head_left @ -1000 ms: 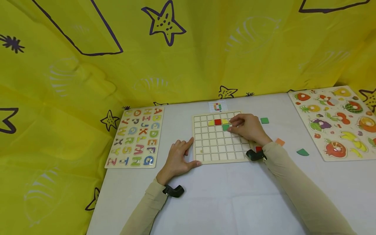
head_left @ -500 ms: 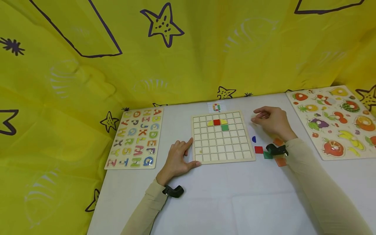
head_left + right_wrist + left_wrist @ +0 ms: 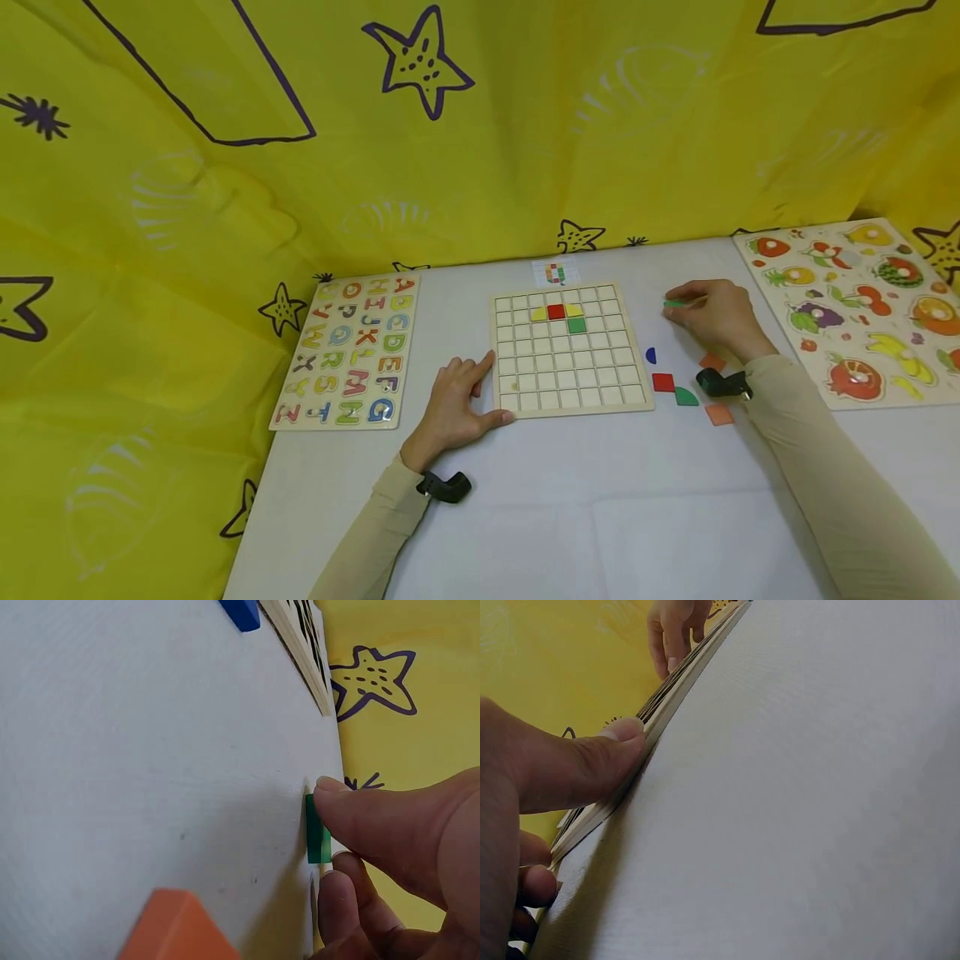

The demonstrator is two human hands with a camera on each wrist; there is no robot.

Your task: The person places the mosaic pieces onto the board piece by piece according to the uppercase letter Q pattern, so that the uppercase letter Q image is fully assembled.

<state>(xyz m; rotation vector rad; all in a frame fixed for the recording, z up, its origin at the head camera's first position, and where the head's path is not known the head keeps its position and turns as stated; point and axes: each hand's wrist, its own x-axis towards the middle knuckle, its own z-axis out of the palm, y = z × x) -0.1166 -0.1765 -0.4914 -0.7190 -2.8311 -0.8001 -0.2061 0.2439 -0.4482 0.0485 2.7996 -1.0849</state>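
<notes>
My left hand rests at the near left corner of a wooden grid board, its thumb on the front edge and index finger on the left edge. The left wrist view shows that thumb against the board's side. Right of the board, my right hand pinches a green square tile between thumb and fingers, low at the table. Set in the board are a red square, two yellow pieces with curved edges on either side of it, and a green square.
Loose pieces lie right of the board: a blue half-round, a red square, a green quarter-round and orange squares. A pattern card lies behind it. An alphabet board stands left, a fruit board right.
My right hand has left the grid board, moved right and taken hold of the green square tile lying there. The green square in the board stays put. My left hand has not moved.
</notes>
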